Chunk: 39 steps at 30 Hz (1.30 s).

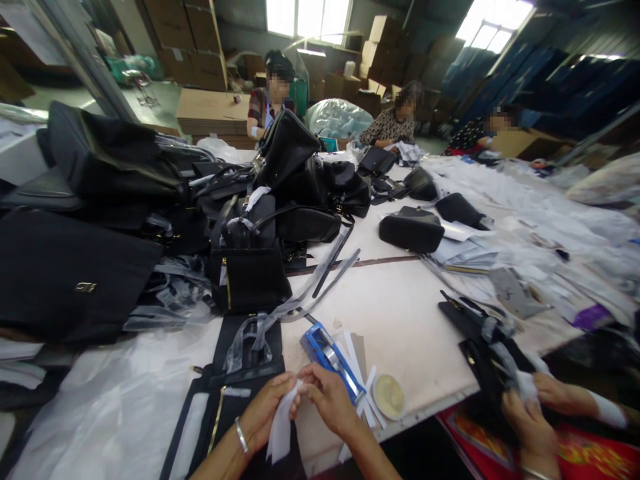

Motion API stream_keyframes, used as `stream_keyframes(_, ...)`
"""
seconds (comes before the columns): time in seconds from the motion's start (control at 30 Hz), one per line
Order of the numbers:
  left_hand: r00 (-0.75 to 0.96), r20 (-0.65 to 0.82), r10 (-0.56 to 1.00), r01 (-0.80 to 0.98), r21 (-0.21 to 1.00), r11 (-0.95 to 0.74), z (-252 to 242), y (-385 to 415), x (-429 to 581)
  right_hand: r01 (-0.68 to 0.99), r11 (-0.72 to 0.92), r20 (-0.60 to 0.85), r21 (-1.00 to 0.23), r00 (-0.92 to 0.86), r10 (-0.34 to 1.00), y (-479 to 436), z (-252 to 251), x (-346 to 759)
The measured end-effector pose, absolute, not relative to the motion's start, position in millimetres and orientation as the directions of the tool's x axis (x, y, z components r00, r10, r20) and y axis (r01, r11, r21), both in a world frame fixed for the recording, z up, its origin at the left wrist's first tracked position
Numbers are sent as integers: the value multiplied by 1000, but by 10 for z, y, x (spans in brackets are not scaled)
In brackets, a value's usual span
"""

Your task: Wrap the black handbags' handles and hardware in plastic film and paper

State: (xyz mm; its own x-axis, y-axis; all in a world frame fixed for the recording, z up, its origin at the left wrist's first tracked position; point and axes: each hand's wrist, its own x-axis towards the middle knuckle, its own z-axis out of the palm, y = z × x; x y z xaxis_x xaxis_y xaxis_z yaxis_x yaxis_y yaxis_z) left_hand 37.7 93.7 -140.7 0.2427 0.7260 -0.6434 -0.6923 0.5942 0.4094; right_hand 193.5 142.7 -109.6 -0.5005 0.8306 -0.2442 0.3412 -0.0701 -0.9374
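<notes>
My left hand (265,410), with a bracelet on the wrist, and my right hand (327,400) meet at the table's near edge. Both pinch the top of a white paper strip (281,432) that hangs down between them. Under my left hand lies a flat black bag (220,407) with a gold zip. Just beyond my right hand sit a blue tape dispenser (327,357), several white strips (361,373) and a small round yellowish disc (389,396).
A heap of black handbags (250,207) fills the left and middle of the table (400,320). Clear plastic and white paper (525,220) cover the right side. A co-worker's hands (535,413) hold a black piece at the right. Three people sit at the far end.
</notes>
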Motion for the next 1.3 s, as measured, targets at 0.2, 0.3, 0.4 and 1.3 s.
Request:
stream_keyframes(0.2,296,-597,746,-734,357,577,-1493,921,362,387,-34,-223,-921,-454,863,1402,-1138,1874)
stream_keyframes(0.3,352,-556,753,-742,325,586,-1466,920,364,310,-157,-299,-938,-491,818,1376,-1169,1858)
stream_keyframes(0.4,433,-514,741,-733,278,621,-1431,929,337,219,-252,-331,-943,-524,785,1346,-1239,1833)
stream_keyframes(1.3,152,-567,810,-612,590,527,-1135,752,543,334,-267,-357,-904,-244,902,1255,-1187,1875)
